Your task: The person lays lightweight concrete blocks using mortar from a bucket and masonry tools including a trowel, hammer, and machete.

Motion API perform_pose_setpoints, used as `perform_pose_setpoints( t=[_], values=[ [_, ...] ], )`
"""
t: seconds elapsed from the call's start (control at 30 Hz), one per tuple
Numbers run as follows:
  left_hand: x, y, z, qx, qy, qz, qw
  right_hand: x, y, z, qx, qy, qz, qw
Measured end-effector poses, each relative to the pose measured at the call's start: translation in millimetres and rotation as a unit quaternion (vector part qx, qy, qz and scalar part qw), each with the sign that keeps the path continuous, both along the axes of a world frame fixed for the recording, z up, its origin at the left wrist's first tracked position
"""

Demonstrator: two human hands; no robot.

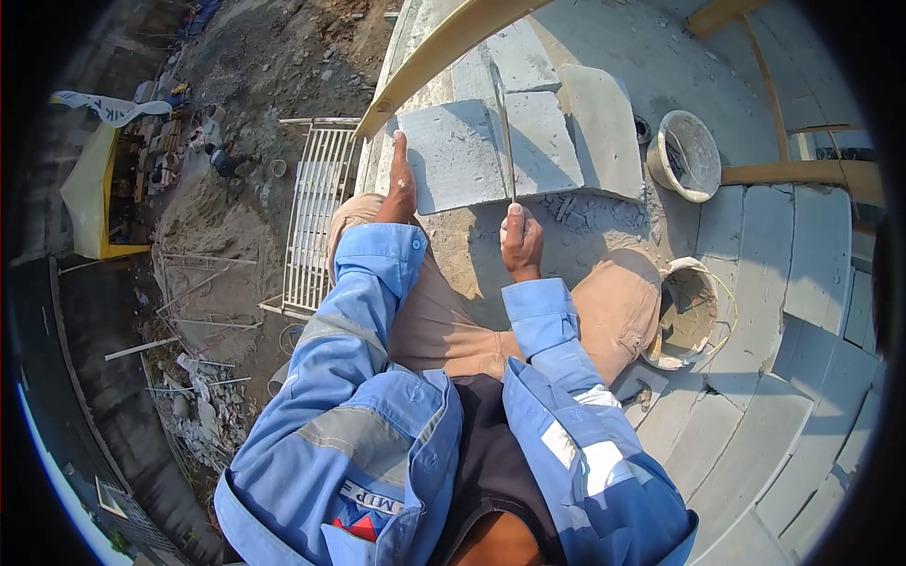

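Note:
My right hand (522, 243) is closed around the handle end of a long thin metal blade (508, 151), seen nearly edge-on. The blade points away from me, over the line between a grey lightweight block (451, 156) on the left and another block piece (545, 151) on the right. My left hand (402, 184) lies stretched out along the left block's outer edge, with one finger or thumb pointing forward. Grey crumbs and chips (595, 215) lie below the right piece, in front of my crossed legs.
Another block (604, 132) lies to the right. Beyond it stands a whitish bucket (696, 141); a second bucket (687, 325) with grey mix sits by my knee. A curved wooden beam (434, 58) crosses ahead. Left are a metal grate (324, 212) and a drop to lower ground.

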State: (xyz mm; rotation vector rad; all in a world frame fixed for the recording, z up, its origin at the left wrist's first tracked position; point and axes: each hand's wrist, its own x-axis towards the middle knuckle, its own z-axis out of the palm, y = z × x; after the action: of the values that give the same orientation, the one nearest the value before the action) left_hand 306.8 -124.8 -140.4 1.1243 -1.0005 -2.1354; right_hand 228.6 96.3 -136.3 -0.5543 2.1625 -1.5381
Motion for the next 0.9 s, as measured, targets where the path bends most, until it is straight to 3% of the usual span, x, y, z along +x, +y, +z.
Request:
perform_pose_setpoints(
  t=[0.03,0.13,0.27,0.33,0.4,0.53,0.57,0.63,0.73,0.8,0.87,0.9],
  values=[
    [-1.3,2.1,5.2,-0.002,0.005,-0.005,1.0,-8.5,0.6,-18.5,0.08,-0.035,0.027,0.996],
    [-6.5,0.3,23.6,0.037,0.041,-0.014,0.998,-7.0,-3.3,-12.0,0.062,-0.084,0.001,0.994],
    [-0.3,6.6,14.2,0.037,0.004,-0.001,0.999,7.5,-2.4,18.0,-0.101,-0.058,-0.021,0.993],
    [0.6,3.0,14.0,0.014,-0.014,0.001,1.0,6.4,-4.8,11.0,-0.109,-0.041,-0.021,0.993],
    [-0.1,3.7,11.7,0.005,-0.008,-0.004,1.0,-4.5,-8.4,-5.4,0.113,0.04,0.026,0.992],
    [-0.9,5.1,13.9,0.031,0.029,-0.009,0.999,-7.8,-5.9,-1.5,0.101,-0.047,0.013,0.994],
    [-2.1,6.0,22.3,0.041,0.025,-0.01,0.999,-6.5,-5.0,1.1,0.102,-0.048,0.015,0.993],
    [1.9,10.5,23.8,0.055,0.014,-0.005,0.998,1.6,-0.6,5.2,-0.002,-0.031,0.011,0.999],
    [2.2,4.2,15.4,-0.008,-0.015,-0.005,1.0,8.8,2.4,8.3,-0.034,-0.017,0.007,0.999],
    [-0.7,2.7,12.7,0.011,0.001,-0.011,1.0,1.9,1.5,-9.1,0.025,0.028,0.009,0.999],
    [-3.0,4.4,14.3,0.007,0.035,-0.022,0.999,-2.8,-3.2,-18.7,0.076,-0.072,-0.001,0.995],
    [-2.8,3.4,14.5,0.007,0.062,-0.026,0.998,-2.4,-2.2,-16.2,0.068,-0.069,-0.003,0.995]
  ],
)
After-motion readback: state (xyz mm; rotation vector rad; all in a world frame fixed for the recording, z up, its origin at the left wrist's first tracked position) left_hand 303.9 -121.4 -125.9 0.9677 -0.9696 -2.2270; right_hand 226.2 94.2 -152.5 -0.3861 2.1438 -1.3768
